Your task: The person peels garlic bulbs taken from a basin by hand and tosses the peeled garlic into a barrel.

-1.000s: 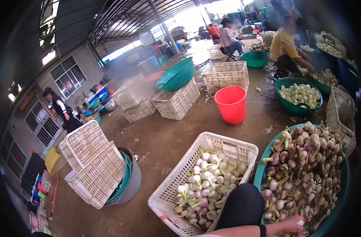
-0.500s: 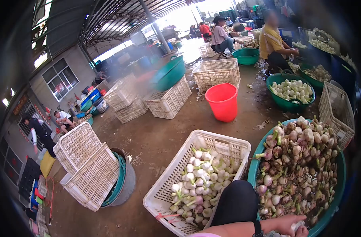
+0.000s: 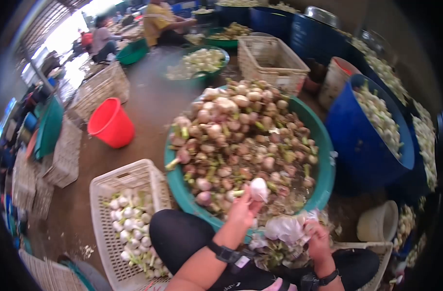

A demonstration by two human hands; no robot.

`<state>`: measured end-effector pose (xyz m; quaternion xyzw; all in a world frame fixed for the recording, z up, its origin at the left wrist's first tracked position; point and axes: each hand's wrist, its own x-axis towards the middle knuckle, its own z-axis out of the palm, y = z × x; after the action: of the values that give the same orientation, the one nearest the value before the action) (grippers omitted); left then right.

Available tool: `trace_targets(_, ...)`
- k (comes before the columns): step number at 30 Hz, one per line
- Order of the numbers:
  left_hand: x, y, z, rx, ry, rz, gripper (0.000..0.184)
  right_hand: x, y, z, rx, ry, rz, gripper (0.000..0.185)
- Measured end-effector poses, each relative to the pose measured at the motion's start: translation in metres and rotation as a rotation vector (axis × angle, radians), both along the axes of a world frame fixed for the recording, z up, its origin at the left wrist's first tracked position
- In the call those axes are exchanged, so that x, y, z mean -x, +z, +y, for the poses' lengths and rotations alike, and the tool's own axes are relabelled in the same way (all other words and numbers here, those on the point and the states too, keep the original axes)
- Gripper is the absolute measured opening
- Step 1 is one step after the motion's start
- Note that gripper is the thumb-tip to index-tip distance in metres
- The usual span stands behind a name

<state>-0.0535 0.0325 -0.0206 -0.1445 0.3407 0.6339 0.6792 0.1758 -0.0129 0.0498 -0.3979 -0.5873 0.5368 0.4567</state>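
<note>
My left hand [image 3: 246,208] is closed round a garlic bulb [image 3: 259,189], white and smooth, with its green stem end toward the palm. It is above the near side of a big green tub [image 3: 326,160] heaped with unpeeled, brownish-purple garlic [image 3: 241,131]. To the right, my right hand [image 3: 318,237] has its fingers bent together at pale, papery garlic skins [image 3: 285,228]. Those skins lie over a pile of peelings between my lap and the tub. At my left knee, a white crate [image 3: 101,233] contains cleaned white garlic bulbs [image 3: 134,228].
A red bucket [image 3: 112,123] stands beyond the crate. Blue barrels [image 3: 345,145] of white garlic line the right side, near a small cream bucket [image 3: 378,220]. Another crate [image 3: 275,72] sits behind the tub. A person in yellow [image 3: 158,22] sits at the back.
My view has swung right, so the tub is now central. My left hand, earlier low by the tub's near rim, is now raised with the garlic bulb. My right hand has come into view.
</note>
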Motion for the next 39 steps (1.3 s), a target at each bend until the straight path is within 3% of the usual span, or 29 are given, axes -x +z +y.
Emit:
trace_targets(1, 0.002, -0.003, -0.002, -0.023, -0.026, 0.108, 0.016, -0.004, 0.031, 0.005, 0.156, -0.188, -0.112, 0.015)
trace_targets(2, 0.001, -0.006, -0.003, -0.052, -0.051, 0.221, 0.017, -0.025, 0.031, 0.017, 0.020, -0.214, -0.460, 0.022)
trace_targets(3, -0.006, 0.023, -0.004, -0.023, -0.068, 0.351, 0.019, -0.031, 0.034, 0.022, -0.112, -0.166, -0.851, 0.025)
trace_targets(4, -0.013, 0.023, -0.004, -0.033, -0.100, 0.341, 0.019, -0.037, 0.037, 0.026, -0.235, -0.105, -1.243, 0.029)
trace_targets(6, -0.025, 0.022, -0.003, -0.346, -0.244, 0.822, 0.022, -0.022, 0.044, 0.033, -0.313, -0.081, -1.135, 0.032)
trace_targets(8, -0.029, 0.042, -0.008, -0.431, -0.367, 0.930, 0.023, 0.008, 0.042, 0.041, -0.249, -0.033, -0.715, 0.034)
trace_targets(10, -0.028, 0.044, -0.009, -0.786, -0.412, 1.483, 0.021, 0.029, 0.026, 0.055, -0.287, 0.078, -0.556, 0.026)
trace_targets(12, -0.029, 0.041, -0.011, -0.829, -0.468, 1.419, 0.020, 0.033, 0.013, 0.066, -0.123, 0.140, -0.479, 0.020)
trace_targets(14, -0.031, 0.032, -0.016, -0.457, -0.474, 0.916, 0.020, 0.036, 0.010, 0.066, 0.036, 0.207, -0.395, 0.015)
trace_targets(15, -0.034, 0.036, -0.015, -0.284, -0.404, 0.788, 0.018, 0.037, 0.011, 0.063, -0.192, 0.193, -0.539, 0.013)
trace_targets(16, -0.032, 0.041, -0.012, -0.280, -0.412, 0.784, 0.018, 0.036, 0.011, 0.059, -0.417, 0.180, -0.683, 0.013)
trace_targets(18, -0.025, 0.049, -0.005, -0.076, -0.238, 0.477, 0.015, 0.034, 0.005, 0.046, -0.438, 0.182, -0.764, 0.011)
trace_targets(22, -0.026, 0.042, -0.005, -0.332, -0.388, 0.754, 0.014, 0.029, 0.002, 0.049, -0.316, 0.051, -0.557, 0.007)
trace_targets(24, -0.030, 0.048, -0.008, -0.378, -0.478, 0.801, 0.015, 0.033, 0.014, 0.064, -0.196, 0.142, -0.444, 0.008)
trace_targets(25, -0.030, 0.043, -0.009, -0.391, -0.486, 0.866, 0.016, 0.029, 0.017, 0.071, 0.046, 0.284, -0.463, 0.011)
trace_targets(26, -0.030, 0.041, -0.011, -0.402, -0.491, 0.933, 0.017, 0.028, 0.014, 0.070, 0.047, 0.282, -0.459, 0.011)
trace_targets(28, -0.031, 0.043, -0.011, -0.346, -0.439, 0.817, 0.015, 0.031, 0.011, 0.071, -0.332, 0.323, -0.649, 0.013)
trace_targets(29, -0.029, 0.037, -0.010, -0.195, -0.329, 0.614, 0.015, 0.030, 0.014, 0.061, -0.420, 0.309, -0.672, 0.013)
trace_targets(30, -0.026, 0.030, -0.009, -0.044, -0.217, 0.409, 0.015, 0.027, 0.014, 0.048, -0.417, 0.312, -0.665, 0.013)
trace_targets(32, -0.015, 0.028, -0.005, 0.021, -0.186, 0.401, 0.019, 0.010, 0.012, 0.026, -0.465, 0.478, -1.039, 0.012)
trace_targets(34, -0.008, 0.041, -0.003, 0.119, -0.229, 0.169, 0.026, -0.018, 0.021, 0.026, -0.291, 0.452, -1.425, 0.018)
trace_targets(35, -0.009, 0.038, -0.002, 0.162, -0.238, 0.183, 0.038, -0.033, 0.018, 0.026, -0.288, 0.452, -1.425, 0.018)
trace_targets(37, -0.014, 0.044, -0.002, 0.168, -0.264, 0.194, 0.041, -0.054, 0.013, 0.029, -0.399, -0.155, -1.538, 0.028)
trace_targets(38, -0.018, 0.046, -0.001, 0.174, -0.284, 0.206, 0.044, -0.052, 0.007, 0.032, -0.398, -0.162, -1.544, 0.028)
trace_targets(39, -0.022, 0.046, -0.001, 0.179, -0.312, 0.270, 0.053, -0.035, 0.009, 0.038, -0.298, -0.166, -1.188, 0.030)
